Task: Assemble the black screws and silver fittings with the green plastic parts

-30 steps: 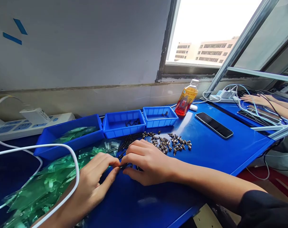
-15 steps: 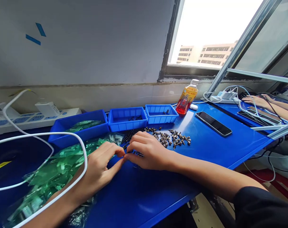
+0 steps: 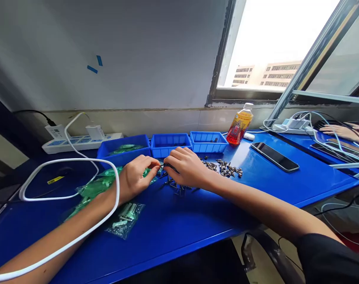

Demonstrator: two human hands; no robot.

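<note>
My left hand [image 3: 139, 177] is closed in a pinch, thumb against forefinger, at the near side of the blue bins. Whatever sits between those fingertips is too small to name. Almost touching it, my right hand [image 3: 187, 167] has its fingers curled down, and small dark pieces show under them. Long dark screws [image 3: 181, 190] lie in a loose heap just below the right hand. Shorter screws [image 3: 228, 169] are scattered to its right. Clear and green plastic bags [image 3: 128, 215] of pale parts lie under and beside my left forearm.
Three blue bins, left [image 3: 124, 157], middle [image 3: 171, 151] and right [image 3: 209, 148], line the wall. A drink bottle [image 3: 240, 124] and a phone [image 3: 274, 156] stand and lie at right. A white cable [image 3: 117, 193] loops over my left forearm. Another person's hand [image 3: 336, 130] is at far right.
The view has shifted, showing more of the left side. Both hands stay close together but are now nearer the bins, uncovering the long dark screws and a clear bag below.
</note>
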